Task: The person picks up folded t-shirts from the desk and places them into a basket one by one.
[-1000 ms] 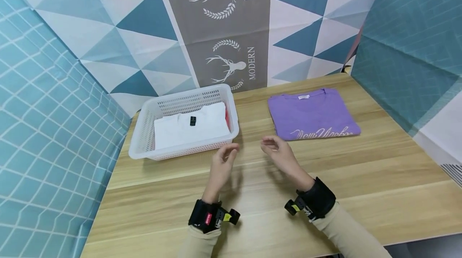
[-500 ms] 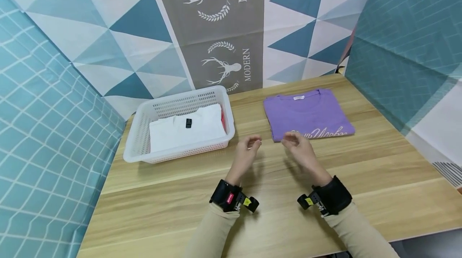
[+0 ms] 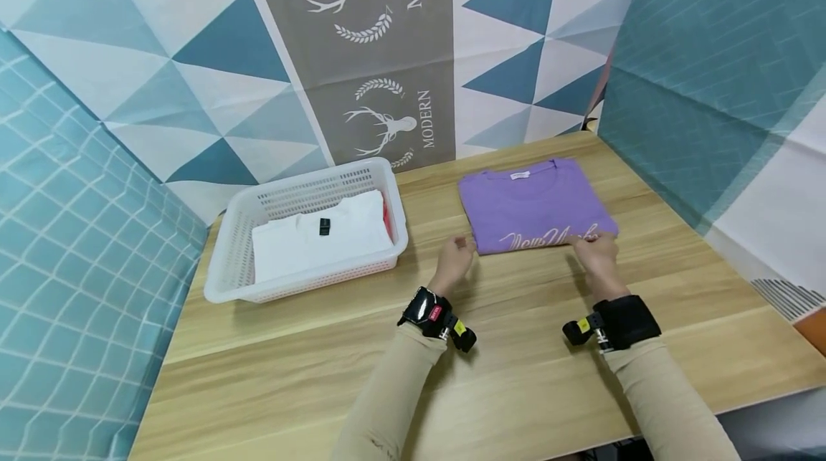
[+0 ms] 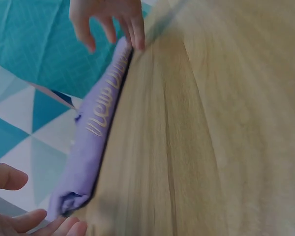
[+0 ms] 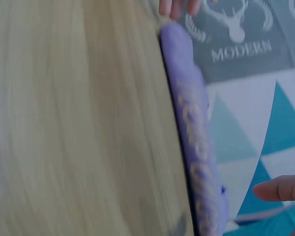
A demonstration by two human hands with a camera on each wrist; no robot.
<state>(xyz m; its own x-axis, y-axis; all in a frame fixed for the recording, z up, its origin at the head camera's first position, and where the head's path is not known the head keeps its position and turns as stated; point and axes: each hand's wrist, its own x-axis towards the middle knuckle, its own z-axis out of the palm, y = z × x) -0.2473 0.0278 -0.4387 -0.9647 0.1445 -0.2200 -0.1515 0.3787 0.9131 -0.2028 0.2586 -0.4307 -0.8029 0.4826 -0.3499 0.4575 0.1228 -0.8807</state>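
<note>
A folded purple T-shirt (image 3: 535, 206) with cream lettering lies flat on the wooden table. Beside its front left corner is my left hand (image 3: 455, 260); in the left wrist view thumb and fingers stand apart, the fingertips (image 4: 69, 227) close to the shirt's folded end. My right hand (image 3: 596, 260) is over the shirt's front edge near the right corner. Seen from the left wrist, its fingers (image 4: 136, 33) point down, spread. The right wrist view shows the right thumb (image 5: 275, 189) apart from the shirt. Whether either hand touches the cloth, I cannot tell.
A white perforated basket (image 3: 222, 260) stands to the left, holding a folded white garment (image 3: 297, 242) with a black tag and something red beneath. Patterned cloth walls (image 3: 503, 74) rise behind the table (image 3: 310, 368) and at both sides.
Both hands have moved right and spread apart, from the bare table in front to the two ends of the shirt's front edge. The head view has shifted slightly; shirt and basket lie as before.
</note>
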